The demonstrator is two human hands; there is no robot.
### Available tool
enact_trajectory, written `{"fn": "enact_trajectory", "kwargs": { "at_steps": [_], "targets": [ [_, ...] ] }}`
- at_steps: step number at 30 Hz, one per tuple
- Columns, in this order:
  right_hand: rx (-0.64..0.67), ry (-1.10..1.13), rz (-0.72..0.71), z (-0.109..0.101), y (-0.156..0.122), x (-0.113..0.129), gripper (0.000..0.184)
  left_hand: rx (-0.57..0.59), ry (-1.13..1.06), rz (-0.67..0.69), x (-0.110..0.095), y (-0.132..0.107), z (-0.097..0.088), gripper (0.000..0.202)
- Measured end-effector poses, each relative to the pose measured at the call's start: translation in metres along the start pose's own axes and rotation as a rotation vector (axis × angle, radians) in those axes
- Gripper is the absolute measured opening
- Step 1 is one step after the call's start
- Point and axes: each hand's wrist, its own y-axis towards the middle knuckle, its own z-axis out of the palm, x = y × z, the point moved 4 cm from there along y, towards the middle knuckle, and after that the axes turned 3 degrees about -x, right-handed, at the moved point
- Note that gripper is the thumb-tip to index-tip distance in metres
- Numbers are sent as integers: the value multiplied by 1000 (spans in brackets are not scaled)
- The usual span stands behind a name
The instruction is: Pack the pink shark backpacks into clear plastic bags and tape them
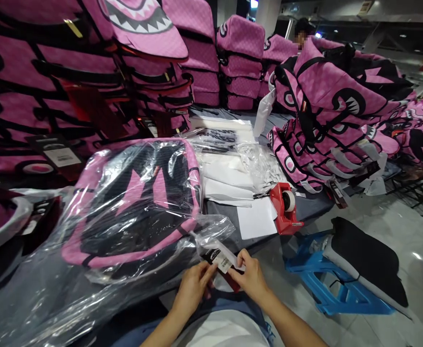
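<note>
A pink and black backpack (pixel 135 202) lies inside a clear plastic bag (pixel 70 289) on the table in front of me. At the bag's open end a hang tag (pixel 221 259) with a barcode pokes out. My left hand (pixel 193 284) pinches the plastic beside the tag from the left. My right hand (pixel 251 277) grips the tag and the bag's edge from the right. Both hands are closed and nearly touch each other.
Tall stacks of pink backpacks (pixel 70 72) fill the left and back; another heap (pixel 334 111) rises at right, a person behind it. A red tape dispenser (pixel 285 207), white sheets (pixel 257 217) and spare plastic bags (pixel 229 149) lie on the table. A blue stool (pixel 327 284) carries a dark cushion.
</note>
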Motion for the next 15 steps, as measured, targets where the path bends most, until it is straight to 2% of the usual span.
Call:
{"fn": "enact_trajectory", "kwargs": {
  "at_steps": [2,3,5,6,7,8,10,11,13,15],
  "targets": [
    [-51,-49,-70,5,1,-8,25,-8,161,151,-8,-1,-14,54],
    [-74,-88,-127,6,1,-11,22,-40,286,307,-17,-2,-21,43],
    [-129,-195,-285,5,-4,-13,15,-105,619,741,-44,-4,-26,29],
    [-159,-248,-379,4,-9,-13,13,-113,793,967,-57,-5,-23,35],
    [-188,-289,-470,4,-14,-12,13,-81,942,1157,-68,-4,-16,39],
    [-215,-310,-550,3,-21,-10,14,-14,1043,1289,-77,-1,-8,38],
    [-251,-287,-611,4,-33,-9,22,178,1132,1438,-90,7,9,20],
    [-254,-243,-571,5,-38,-11,31,267,1135,1477,-94,11,17,12],
    [-253,-133,-398,10,-47,-18,56,379,1122,1508,-97,13,27,14],
    [-210,-70,-257,18,-57,-25,65,401,1118,1498,-92,10,29,13]
  ]
}}
